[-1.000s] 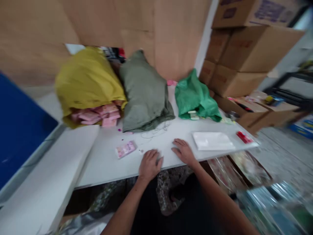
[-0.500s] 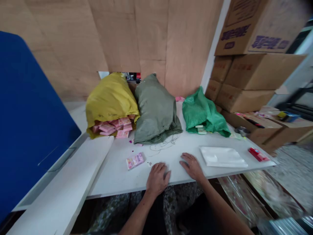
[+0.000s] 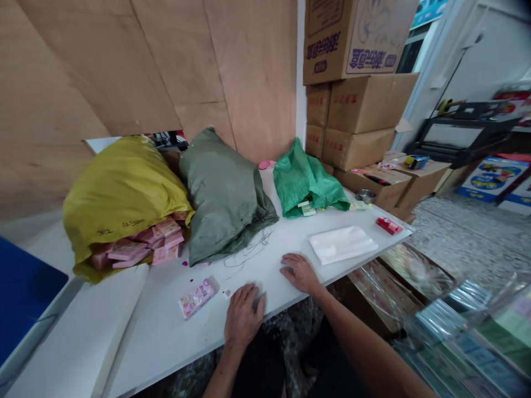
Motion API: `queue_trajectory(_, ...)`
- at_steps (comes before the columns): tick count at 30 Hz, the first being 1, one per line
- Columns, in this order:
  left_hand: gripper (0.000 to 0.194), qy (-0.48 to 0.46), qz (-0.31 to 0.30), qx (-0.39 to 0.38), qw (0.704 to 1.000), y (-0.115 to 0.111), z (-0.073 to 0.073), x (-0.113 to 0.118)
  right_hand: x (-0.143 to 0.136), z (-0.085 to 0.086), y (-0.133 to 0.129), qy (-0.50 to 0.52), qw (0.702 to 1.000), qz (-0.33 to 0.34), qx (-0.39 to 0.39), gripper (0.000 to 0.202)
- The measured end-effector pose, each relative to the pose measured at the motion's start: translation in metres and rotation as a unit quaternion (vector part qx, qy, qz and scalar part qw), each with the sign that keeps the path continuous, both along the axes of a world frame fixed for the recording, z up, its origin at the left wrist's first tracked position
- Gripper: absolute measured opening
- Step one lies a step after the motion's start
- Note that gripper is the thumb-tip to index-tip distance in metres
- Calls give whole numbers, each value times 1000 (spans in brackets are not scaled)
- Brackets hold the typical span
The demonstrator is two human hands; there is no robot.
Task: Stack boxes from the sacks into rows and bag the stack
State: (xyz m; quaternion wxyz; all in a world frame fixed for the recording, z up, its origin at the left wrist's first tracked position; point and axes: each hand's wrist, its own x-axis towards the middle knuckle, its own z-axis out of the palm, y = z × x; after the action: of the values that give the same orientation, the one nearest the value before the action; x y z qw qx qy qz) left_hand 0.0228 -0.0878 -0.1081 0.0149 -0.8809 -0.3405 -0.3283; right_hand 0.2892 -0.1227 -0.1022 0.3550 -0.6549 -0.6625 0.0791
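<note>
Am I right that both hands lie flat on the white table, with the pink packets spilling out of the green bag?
Not quite. The pink packets spill out of the yellow bag, not the green bag, as the head view shows. The rest holds: the left hand and right hand both lie flat on the white table.

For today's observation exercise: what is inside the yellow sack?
Pink packets spill from the open mouth of the yellow sack. How many more lie deeper inside cannot be seen, since the sack covers them.
</note>
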Motion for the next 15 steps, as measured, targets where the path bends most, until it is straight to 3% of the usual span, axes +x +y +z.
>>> queue_trajectory(6, 25, 6, 0, 24, 1000, 1, 1, 0, -3, -2, 0, 36, 999, 3, 8, 26)
queue_trajectory(9, 25, 10, 3, 25, 1000, -1, 6, 0, 0, 4, 2, 162, 987, -12, -2, 31)
queue_trajectory(11, 24, 11, 3, 22, 1000, -2, 9, 0, 11, 18, 6, 279, 960, -37, -12, 41)
queue_trajectory(15, 23, 11, 4, 18, 1000, -3, 12, -1, 55, 66, 31, 499, 861, -99, 6, 63)
